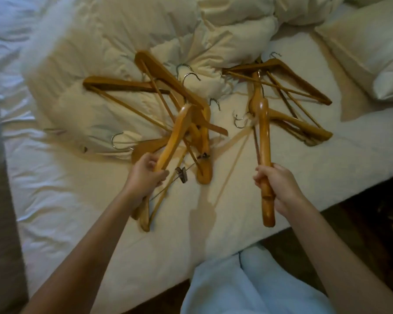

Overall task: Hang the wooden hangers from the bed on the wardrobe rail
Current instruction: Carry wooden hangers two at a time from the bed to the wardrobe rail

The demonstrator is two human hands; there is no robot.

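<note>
Several wooden hangers with metal hooks lie in two heaps on the white bed [55, 189]. The left heap [159, 87] rests on the crumpled duvet, the right heap [293, 87] on the sheet. My left hand [145, 175] is closed around one arm of a wooden hanger [175, 137] at the near side of the left heap. My right hand [279, 184] grips another wooden hanger [264, 137] by one arm, seen edge-on and raised above the sheet. No wardrobe rail is in view.
A crumpled cream duvet [123, 30] covers the far half of the bed. A pillow [377, 53] lies at the far right. The bed's near edge runs diagonally, with dark floor [361, 211] beyond it. My light trousers [236, 286] are below.
</note>
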